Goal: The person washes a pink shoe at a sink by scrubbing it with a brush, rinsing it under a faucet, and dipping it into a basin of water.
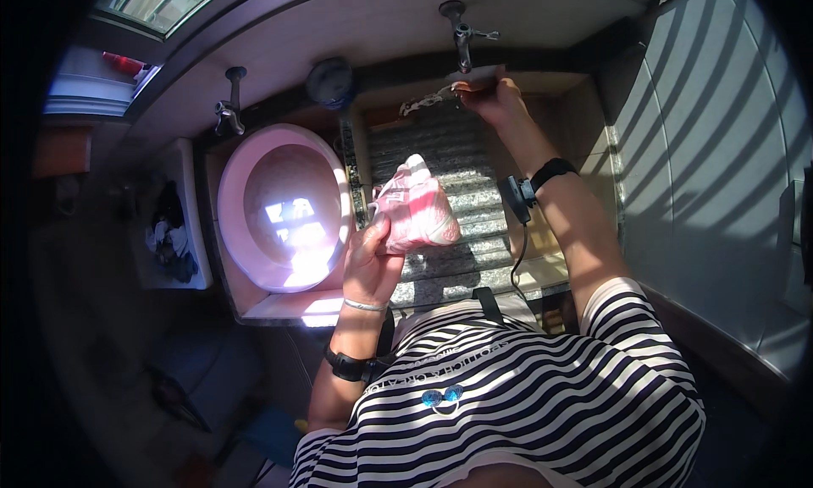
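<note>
A pink and white shoe (416,208) is in the grip of my left hand (371,253), held above the ridged stone washboard (470,202) of the sink. Under the right metal tap (463,43), my right hand (495,101) holds a pale, shallow object (476,78), perhaps a bowl; its exact kind is not plain. Water splashes from it towards the left. Left of the shoe, a large pink plastic basin (232,208) stands in the other sink compartment, with sunlight glinting inside it.
Another metal tap (230,110) juts out above the pink basin. A round dark object (330,82) stands at the sink's back edge between the taps. At the left is a white tub (200,234) with cloth in it. A tiled wall (705,170) bounds the right side.
</note>
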Available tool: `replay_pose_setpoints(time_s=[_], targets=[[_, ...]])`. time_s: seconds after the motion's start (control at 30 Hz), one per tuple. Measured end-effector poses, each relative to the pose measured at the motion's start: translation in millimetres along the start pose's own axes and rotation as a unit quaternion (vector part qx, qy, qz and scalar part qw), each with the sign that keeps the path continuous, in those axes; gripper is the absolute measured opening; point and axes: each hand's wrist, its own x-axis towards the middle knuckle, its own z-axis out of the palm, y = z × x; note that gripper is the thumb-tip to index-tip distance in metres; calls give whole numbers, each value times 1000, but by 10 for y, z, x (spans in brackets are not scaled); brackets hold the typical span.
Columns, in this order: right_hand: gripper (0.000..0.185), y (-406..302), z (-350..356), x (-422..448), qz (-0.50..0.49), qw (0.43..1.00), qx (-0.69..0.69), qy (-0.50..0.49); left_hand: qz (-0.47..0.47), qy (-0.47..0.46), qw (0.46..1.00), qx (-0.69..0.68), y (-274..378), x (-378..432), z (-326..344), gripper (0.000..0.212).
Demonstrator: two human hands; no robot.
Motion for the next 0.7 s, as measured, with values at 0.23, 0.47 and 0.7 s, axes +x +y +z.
replay_pose_setpoints(time_s=[0.23, 0.47, 0.7], targets=[[58, 134, -47, -60, 83, 988, -86, -102, 37, -41, 994, 90, 25, -25, -47, 29], [67, 38, -24, -103, 90, 973, -129, -170, 32, -14, 994, 102, 11, 25, -77, 20], [78, -68, -8, 113, 48, 951, -82, -294, 6, -40, 995, 86, -40, 177, -191, 27]])
